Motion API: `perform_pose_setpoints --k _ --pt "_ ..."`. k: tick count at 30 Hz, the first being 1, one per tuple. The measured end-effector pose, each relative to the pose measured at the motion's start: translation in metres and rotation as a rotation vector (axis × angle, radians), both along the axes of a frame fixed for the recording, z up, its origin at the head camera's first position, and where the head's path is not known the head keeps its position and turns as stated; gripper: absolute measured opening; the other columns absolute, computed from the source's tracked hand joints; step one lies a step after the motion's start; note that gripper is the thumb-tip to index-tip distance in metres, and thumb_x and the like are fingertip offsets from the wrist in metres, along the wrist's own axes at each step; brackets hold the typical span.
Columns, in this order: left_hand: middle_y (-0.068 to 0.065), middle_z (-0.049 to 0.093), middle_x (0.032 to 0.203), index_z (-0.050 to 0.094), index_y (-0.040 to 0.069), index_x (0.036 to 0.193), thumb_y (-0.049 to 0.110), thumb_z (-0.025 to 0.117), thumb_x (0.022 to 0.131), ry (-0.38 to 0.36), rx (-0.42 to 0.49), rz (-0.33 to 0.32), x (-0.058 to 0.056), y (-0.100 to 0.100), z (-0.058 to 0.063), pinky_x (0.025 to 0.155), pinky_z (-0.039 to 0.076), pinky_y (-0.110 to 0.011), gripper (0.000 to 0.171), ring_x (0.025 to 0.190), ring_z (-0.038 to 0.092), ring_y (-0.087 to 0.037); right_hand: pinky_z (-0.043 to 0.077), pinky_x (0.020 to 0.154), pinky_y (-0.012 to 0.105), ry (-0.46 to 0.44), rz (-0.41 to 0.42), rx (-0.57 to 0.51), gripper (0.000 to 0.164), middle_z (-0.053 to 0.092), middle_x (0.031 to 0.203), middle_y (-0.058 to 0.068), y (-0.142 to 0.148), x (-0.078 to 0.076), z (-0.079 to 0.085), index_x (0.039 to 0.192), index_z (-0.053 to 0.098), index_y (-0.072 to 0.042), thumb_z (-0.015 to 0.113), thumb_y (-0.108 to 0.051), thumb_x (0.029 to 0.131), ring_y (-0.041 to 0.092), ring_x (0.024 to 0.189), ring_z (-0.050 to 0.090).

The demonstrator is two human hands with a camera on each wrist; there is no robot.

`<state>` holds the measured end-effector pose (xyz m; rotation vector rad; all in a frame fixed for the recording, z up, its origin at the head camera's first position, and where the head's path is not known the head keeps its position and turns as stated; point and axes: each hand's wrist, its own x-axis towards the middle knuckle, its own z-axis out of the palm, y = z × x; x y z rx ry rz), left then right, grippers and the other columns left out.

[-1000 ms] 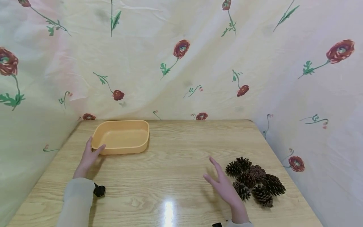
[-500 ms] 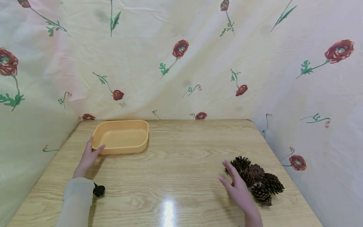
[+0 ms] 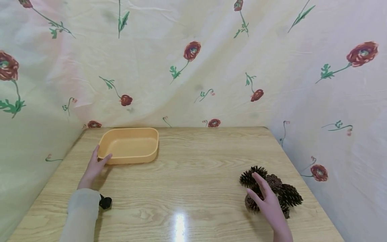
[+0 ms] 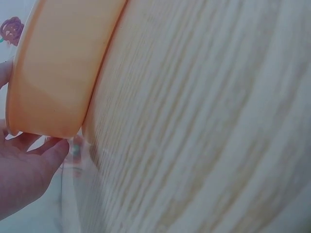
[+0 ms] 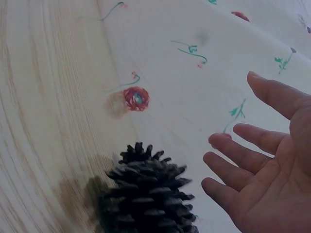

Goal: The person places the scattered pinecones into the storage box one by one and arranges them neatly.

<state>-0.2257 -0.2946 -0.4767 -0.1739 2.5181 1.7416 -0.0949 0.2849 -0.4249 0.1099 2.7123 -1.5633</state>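
At the back left of the table, a light-orange plastic tray (image 3: pixel 133 160) sits with nothing in it. My left hand (image 3: pixel 94 167) holds its near left corner, thumb at the near rim and fingers along the left side. In the left wrist view the fingers (image 4: pixel 54 154) touch the tray's end wall (image 4: pixel 58 87). Over a cluster of dark brown pine cones (image 3: pixel 291 195) at the right hovers my right hand (image 3: pixel 270 203), thumb and fingers spread, holding nothing. The right wrist view has a pine cone (image 5: pixel 148 194) beside the open fingers, with a gap between. The hand hides some cones in the head view.
A light wood-grain table (image 3: pixel 181 181) spans the view. Floral cloth (image 3: pixel 151 67) hangs behind it and along both sides. A small black device (image 3: pixel 105 202) is strapped at the left wrist.
My right hand has moved right, from beside the pine cones to over them. The left hand has stayed at the tray, and the tray has not moved.
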Motion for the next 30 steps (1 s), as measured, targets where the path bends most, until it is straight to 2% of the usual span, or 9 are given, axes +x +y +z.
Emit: perform_pose_setpoints --k 10,13,15,17,19,21,24,28,30 --pt "-0.020 -0.024 0.158 -0.028 0.012 0.149 0.042 0.046 0.101 -0.004 -0.008 0.002 0.000 0.001 -0.001 0.119 0.005 -0.058 0.093 0.146 -0.004 -0.049 0.016 0.116 0.060 0.007 -0.121 0.025 0.079 0.015 0.162 0.018 0.031 0.008 0.000 0.157 0.011 -0.013 0.058 -0.036 0.097 0.041 0.147 0.012" --pt "-0.020 -0.024 0.158 -0.027 0.012 0.150 0.041 0.046 0.101 -0.003 -0.013 0.002 0.000 0.002 0.000 0.120 0.005 -0.058 0.092 0.145 -0.003 -0.050 0.017 0.122 0.025 0.002 -0.155 0.050 0.079 0.014 0.162 0.019 0.042 0.009 -0.001 0.157 0.008 -0.013 0.055 -0.038 0.098 0.039 0.148 0.012" --pt "-0.020 -0.024 0.158 -0.027 0.012 0.150 0.041 0.046 0.101 -0.005 -0.020 -0.004 0.001 0.002 0.000 0.119 0.005 -0.059 0.092 0.145 -0.003 -0.051 0.016 0.111 0.002 -0.012 -0.185 0.060 0.080 0.014 0.162 0.018 0.049 0.010 -0.002 0.157 0.008 -0.014 0.054 -0.041 0.098 0.032 0.150 0.011" --pt "-0.020 -0.024 0.158 -0.027 0.012 0.150 0.041 0.046 0.101 -0.007 -0.024 -0.010 0.001 0.003 -0.001 0.119 0.006 -0.060 0.092 0.145 -0.003 -0.051 0.016 0.097 -0.009 -0.024 -0.212 0.061 0.079 0.014 0.162 0.016 0.055 0.011 -0.003 0.157 0.008 -0.016 0.053 -0.043 0.098 0.026 0.151 0.014" --pt "-0.020 -0.025 0.158 -0.027 0.012 0.149 0.042 0.045 0.101 -0.009 -0.026 -0.014 0.001 0.003 -0.001 0.119 0.007 -0.060 0.092 0.145 -0.002 -0.051 0.021 0.103 -0.004 -0.052 -0.232 0.052 0.080 0.013 0.163 0.013 0.061 0.012 -0.003 0.157 0.007 -0.018 0.052 -0.046 0.098 0.024 0.151 0.014" --pt "-0.021 -0.024 0.158 -0.027 0.012 0.150 0.042 0.045 0.101 -0.009 -0.027 -0.018 0.002 0.003 -0.002 0.118 0.008 -0.061 0.092 0.145 -0.002 -0.051 0.027 0.109 0.005 -0.082 -0.255 0.034 0.080 0.012 0.164 0.009 0.066 0.014 -0.003 0.157 0.007 -0.021 0.052 -0.048 0.097 0.025 0.150 0.016" --pt "-0.021 -0.024 0.158 -0.027 0.012 0.149 0.042 0.045 0.101 -0.007 -0.024 -0.022 0.002 0.003 -0.003 0.118 0.008 -0.061 0.092 0.145 -0.002 -0.051 0.030 0.109 0.009 -0.122 -0.295 0.012 0.080 0.008 0.164 0.001 0.074 0.019 -0.003 0.157 0.006 -0.025 0.050 -0.052 0.096 0.029 0.150 0.015" --pt "-0.022 -0.025 0.157 -0.028 0.012 0.149 0.043 0.045 0.101 -0.005 -0.024 -0.027 0.003 0.003 -0.004 0.118 0.007 -0.062 0.092 0.144 -0.003 -0.052 0.025 0.107 0.002 -0.073 -0.399 0.027 0.074 0.013 0.162 -0.008 0.086 0.028 -0.006 0.156 0.014 -0.026 0.050 -0.049 0.097 0.016 0.151 0.014" --pt "-0.022 -0.025 0.157 -0.028 0.012 0.149 0.043 0.044 0.101 -0.002 -0.023 -0.028 0.003 0.003 -0.004 0.118 0.008 -0.062 0.092 0.144 -0.003 -0.052 0.022 0.114 0.010 -0.007 -0.521 0.038 0.067 0.020 0.161 -0.009 0.094 0.033 -0.009 0.155 0.024 -0.025 0.053 -0.044 0.097 0.010 0.149 0.017"
